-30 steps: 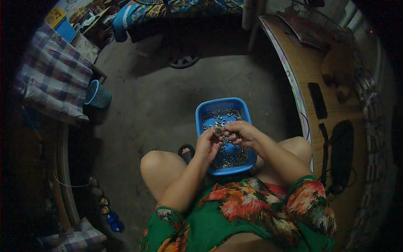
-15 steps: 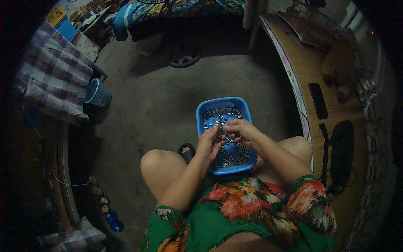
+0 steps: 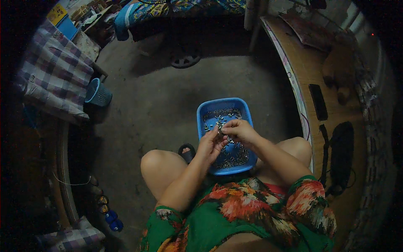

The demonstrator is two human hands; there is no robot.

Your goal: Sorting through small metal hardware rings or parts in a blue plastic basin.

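Over a blue plastic basket (image 3: 224, 171) set between my knees, my two hands meet at the fingertips. Many small, shiny cylindrical metal pieces (image 3: 235, 161) lie scattered on its floor, thicker toward the near and far ends. My left hand (image 3: 211, 145) is closed, palm partly up, its fingers curled around what looks like a small metal piece. From the right, my right hand (image 3: 240, 132) pinches at the same spot with thumb and forefinger. The fingers hide most of what is between them, so its exact shape cannot be made out.
To the right runs a wooden bench or board (image 3: 310, 54) with a dark flat phone-like object (image 3: 318, 102) and a black bag (image 3: 341, 153). A blue-grey waste bin (image 3: 98, 94) stands left by a checked cloth (image 3: 58, 75). A round dark base (image 3: 185, 59) rests on the floor ahead.
My right hand has shifted slightly left, so its fingertips sit closer over the left hand's fingers. The basket has stayed nearly in place.
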